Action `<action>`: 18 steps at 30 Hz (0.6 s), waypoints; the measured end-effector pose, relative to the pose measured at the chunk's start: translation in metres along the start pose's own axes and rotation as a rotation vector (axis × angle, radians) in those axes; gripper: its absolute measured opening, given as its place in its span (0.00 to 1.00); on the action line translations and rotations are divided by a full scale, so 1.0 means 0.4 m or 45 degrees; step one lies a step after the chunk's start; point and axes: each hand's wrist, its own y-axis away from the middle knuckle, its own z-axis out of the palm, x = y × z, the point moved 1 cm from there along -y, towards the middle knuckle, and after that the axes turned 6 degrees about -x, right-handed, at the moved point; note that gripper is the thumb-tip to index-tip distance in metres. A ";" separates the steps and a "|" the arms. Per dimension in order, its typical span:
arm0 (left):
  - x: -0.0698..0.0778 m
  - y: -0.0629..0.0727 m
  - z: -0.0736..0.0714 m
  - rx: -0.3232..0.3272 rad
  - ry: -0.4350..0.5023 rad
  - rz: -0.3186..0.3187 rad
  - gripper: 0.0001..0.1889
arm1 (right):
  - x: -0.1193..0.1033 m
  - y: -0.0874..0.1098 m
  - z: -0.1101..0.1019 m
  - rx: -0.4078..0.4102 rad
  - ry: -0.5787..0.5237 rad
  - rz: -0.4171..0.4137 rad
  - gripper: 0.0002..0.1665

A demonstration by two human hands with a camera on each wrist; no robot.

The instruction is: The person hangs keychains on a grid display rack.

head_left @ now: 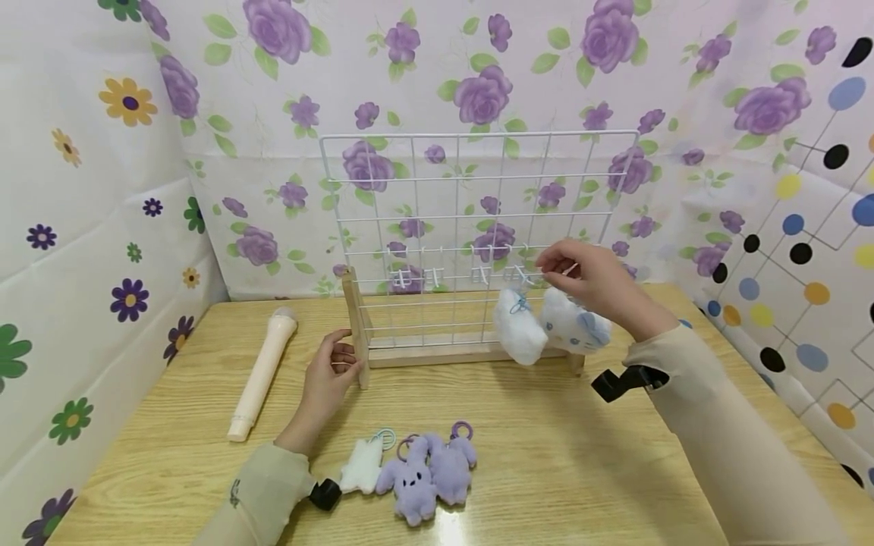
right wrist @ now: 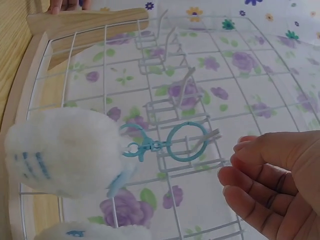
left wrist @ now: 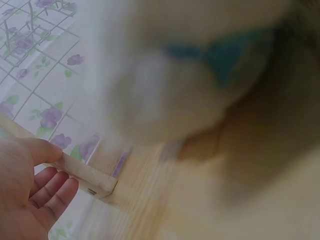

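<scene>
A white wire grid rack point(head_left: 478, 218) stands in wooden supports, with several hooks point(right wrist: 187, 90) across it. One white plush keychain point(head_left: 520, 326) hangs there; its blue ring point(right wrist: 187, 141) is looped over a hook. Beside it is a second white plush with a blue bow point(head_left: 576, 322); what it hangs from is hidden. My right hand point(head_left: 590, 280) is just right of the hooks, fingers loosely bent, apart from the ring and holding nothing. At the rack's left end, my left hand point(head_left: 332, 371) grips the wooden support point(head_left: 356, 326) between thumb and fingers.
In front of the rack lie two purple plush keychains point(head_left: 414, 485) and a pale plush keychain point(head_left: 363, 464) with a light blue ring. A cream stick-shaped object point(head_left: 262, 375) lies left on the wooden table point(head_left: 546, 470). Flowered cloth point(head_left: 423, 68) hangs behind.
</scene>
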 end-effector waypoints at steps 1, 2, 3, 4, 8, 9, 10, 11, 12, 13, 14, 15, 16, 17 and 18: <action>0.000 0.000 0.001 -0.001 -0.001 -0.002 0.29 | -0.001 0.003 -0.002 0.003 -0.005 0.000 0.09; 0.000 0.001 0.001 -0.002 -0.001 -0.006 0.29 | -0.003 0.007 -0.004 0.007 -0.009 -0.002 0.09; 0.000 0.001 0.002 -0.002 -0.003 -0.008 0.29 | -0.006 0.011 -0.006 0.010 -0.011 -0.007 0.09; 0.000 0.002 0.002 -0.004 -0.003 -0.011 0.29 | -0.009 0.015 -0.008 0.015 -0.012 -0.013 0.09; 0.000 0.003 0.001 -0.001 -0.003 -0.013 0.29 | -0.024 0.033 -0.016 0.044 0.002 -0.048 0.09; 0.000 0.003 0.000 0.000 -0.006 -0.011 0.29 | -0.028 0.037 -0.018 0.050 0.006 -0.060 0.09; 0.000 0.003 0.000 0.001 -0.008 -0.009 0.29 | -0.031 0.041 -0.019 0.059 0.010 -0.067 0.08; 0.000 0.003 0.000 0.004 -0.011 -0.008 0.29 | -0.033 0.044 -0.020 0.067 0.016 -0.076 0.08; -0.001 0.003 0.000 0.004 -0.015 -0.005 0.29 | -0.035 0.048 -0.021 0.073 0.020 -0.085 0.08; -0.001 0.003 0.000 0.005 -0.017 -0.004 0.29 | -0.037 0.052 -0.022 0.078 0.029 -0.097 0.08; -0.001 0.003 0.000 0.004 -0.017 -0.003 0.29 | -0.038 0.056 -0.022 0.082 0.038 -0.111 0.08; -0.001 0.002 0.000 0.004 -0.018 -0.001 0.29 | -0.038 0.060 -0.021 0.086 0.044 -0.120 0.08; -0.001 0.002 0.000 0.003 -0.019 0.000 0.29 | -0.039 0.064 -0.020 0.091 0.049 -0.129 0.07; -0.001 0.002 0.000 0.001 -0.019 0.002 0.30 | -0.040 0.069 -0.020 0.095 0.055 -0.143 0.07; -0.001 0.001 0.001 0.000 -0.019 0.004 0.30 | -0.040 0.074 -0.018 0.097 0.057 -0.152 0.07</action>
